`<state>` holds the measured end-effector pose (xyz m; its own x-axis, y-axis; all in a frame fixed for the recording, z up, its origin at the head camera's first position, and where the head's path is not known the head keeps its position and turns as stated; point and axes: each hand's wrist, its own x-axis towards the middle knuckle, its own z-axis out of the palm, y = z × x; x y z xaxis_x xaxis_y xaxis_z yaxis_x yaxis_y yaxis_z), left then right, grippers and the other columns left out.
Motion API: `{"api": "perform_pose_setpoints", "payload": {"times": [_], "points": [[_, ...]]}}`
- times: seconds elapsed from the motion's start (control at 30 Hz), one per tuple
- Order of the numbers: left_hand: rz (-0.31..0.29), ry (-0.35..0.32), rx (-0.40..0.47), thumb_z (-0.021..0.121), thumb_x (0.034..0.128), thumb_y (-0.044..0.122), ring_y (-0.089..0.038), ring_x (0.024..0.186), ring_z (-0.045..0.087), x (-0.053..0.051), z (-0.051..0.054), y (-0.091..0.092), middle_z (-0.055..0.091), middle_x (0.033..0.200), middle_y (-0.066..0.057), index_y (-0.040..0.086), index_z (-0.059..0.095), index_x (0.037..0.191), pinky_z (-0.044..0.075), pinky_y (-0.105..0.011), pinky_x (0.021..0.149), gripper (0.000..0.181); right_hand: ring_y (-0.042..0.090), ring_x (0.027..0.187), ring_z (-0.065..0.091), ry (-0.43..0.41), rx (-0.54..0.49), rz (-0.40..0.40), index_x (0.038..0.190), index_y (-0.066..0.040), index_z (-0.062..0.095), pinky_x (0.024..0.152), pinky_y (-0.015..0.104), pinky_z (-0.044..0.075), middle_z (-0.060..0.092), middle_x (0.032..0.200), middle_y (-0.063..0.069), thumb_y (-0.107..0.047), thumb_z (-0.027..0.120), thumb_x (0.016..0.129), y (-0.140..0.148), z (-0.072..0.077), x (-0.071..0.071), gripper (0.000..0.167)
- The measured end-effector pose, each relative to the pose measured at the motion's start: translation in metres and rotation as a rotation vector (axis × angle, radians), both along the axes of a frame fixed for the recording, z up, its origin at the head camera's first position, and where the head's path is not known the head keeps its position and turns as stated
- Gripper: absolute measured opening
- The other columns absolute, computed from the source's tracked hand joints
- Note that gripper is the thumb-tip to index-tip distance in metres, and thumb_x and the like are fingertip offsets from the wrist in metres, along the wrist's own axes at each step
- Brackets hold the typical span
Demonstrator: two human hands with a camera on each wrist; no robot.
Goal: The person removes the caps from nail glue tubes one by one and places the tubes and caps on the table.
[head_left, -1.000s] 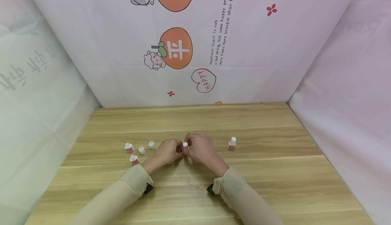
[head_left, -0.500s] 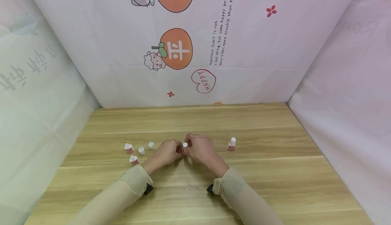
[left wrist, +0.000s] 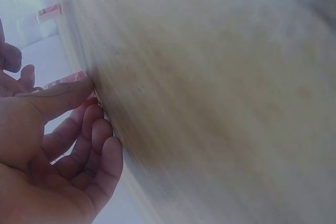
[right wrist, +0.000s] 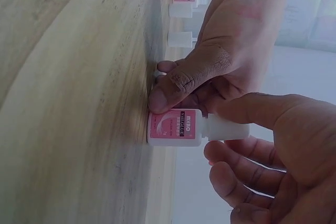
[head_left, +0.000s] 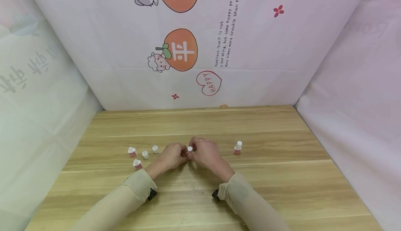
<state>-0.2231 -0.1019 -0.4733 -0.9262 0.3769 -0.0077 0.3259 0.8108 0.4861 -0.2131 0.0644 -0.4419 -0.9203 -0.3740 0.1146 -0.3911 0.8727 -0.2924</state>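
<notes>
A small white nail glue bottle (right wrist: 176,128) with a pink label stands upright on the table between both hands. My left hand (head_left: 170,155) grips its lower body, the thumb lying against the label in the right wrist view. The white cap (right wrist: 233,129) sits on top of the bottle, and my right hand (head_left: 206,152) pinches it between thumb and forefinger. In the head view only the cap's top and a sliver of bottle show between the fingers. The left wrist view shows the left fingers curled low at the tabletop, with part of the pink label beyond the thumb.
Left of the hands stand two nail glue bottles with caps off, one farther back (head_left: 132,151), one nearer (head_left: 137,164) by the left sleeve. Beside them are two loose white caps (head_left: 145,154). A capped bottle (head_left: 237,147) stands to the right. White cloth walls (head_left: 250,84) enclose the wooden table (head_left: 282,189).
</notes>
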Motion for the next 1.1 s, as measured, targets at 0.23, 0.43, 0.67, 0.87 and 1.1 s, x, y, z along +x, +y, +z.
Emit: {"api": "perform_pose_setpoints", "payload": {"times": [0.23, 0.43, 0.67, 0.87, 1.1], "points": [[0.003, 0.011, -0.005, 0.078, 0.0856, 0.018, -0.01, 0.068, 0.053, -0.0007, -0.0009, -0.0002, 0.064, 0.073, 0.003, 0.011, 0.07, 0.085, 0.046, -0.028, 0.066, 0.011, 0.011, 0.074, 0.06, 0.015, 0.017, 0.007, 0.1, -0.026, 0.063, 0.055, 0.028, 0.046, 0.07, 0.094, -0.008, -0.038, 0.073, 0.087, -0.0006, 0.0007, 0.001, 0.02], [-0.003, 0.014, 0.0, 0.077, 0.0853, 0.015, -0.01, 0.067, 0.053, -0.0003, -0.0005, -0.0009, 0.064, 0.073, 0.005, 0.012, 0.07, 0.083, 0.047, -0.027, 0.066, 0.008, 0.011, 0.073, 0.06, -0.001, 0.006, -0.01, 0.1, -0.026, 0.063, 0.057, 0.027, 0.046, 0.068, 0.092, -0.008, -0.04, 0.075, 0.086, -0.0006, -0.0008, -0.0003, 0.023], [-0.022, 0.036, 0.003, 0.076, 0.085, 0.015, -0.008, 0.066, 0.051, 0.0015, 0.0007, -0.0021, 0.062, 0.071, 0.006, 0.012, 0.069, 0.083, 0.045, -0.026, 0.065, 0.008, 0.011, 0.074, 0.061, 0.011, 0.019, 0.003, 0.1, -0.027, 0.063, 0.056, 0.028, 0.046, 0.069, 0.096, -0.009, -0.038, 0.073, 0.088, -0.0005, 0.0004, 0.0003, 0.019], [0.002, -0.007, 0.0, 0.077, 0.0858, 0.017, -0.01, 0.068, 0.054, -0.0002, 0.0008, -0.0006, 0.064, 0.073, 0.005, 0.014, 0.069, 0.083, 0.047, -0.028, 0.067, 0.009, 0.011, 0.073, 0.059, 0.003, 0.005, -0.006, 0.101, -0.026, 0.063, 0.057, 0.027, 0.045, 0.067, 0.093, -0.008, -0.042, 0.074, 0.087, -0.0001, 0.0001, 0.0008, 0.024], [0.011, -0.002, -0.014, 0.079, 0.0846, 0.018, -0.009, 0.068, 0.053, -0.001, 0.0005, 0.0, 0.063, 0.073, 0.005, 0.014, 0.07, 0.083, 0.047, -0.029, 0.068, 0.01, 0.011, 0.071, 0.06, 0.035, 0.013, 0.0, 0.1, -0.024, 0.063, 0.056, 0.027, 0.045, 0.067, 0.089, -0.009, -0.038, 0.074, 0.087, 0.0003, -0.0009, 0.0008, 0.021]]}}
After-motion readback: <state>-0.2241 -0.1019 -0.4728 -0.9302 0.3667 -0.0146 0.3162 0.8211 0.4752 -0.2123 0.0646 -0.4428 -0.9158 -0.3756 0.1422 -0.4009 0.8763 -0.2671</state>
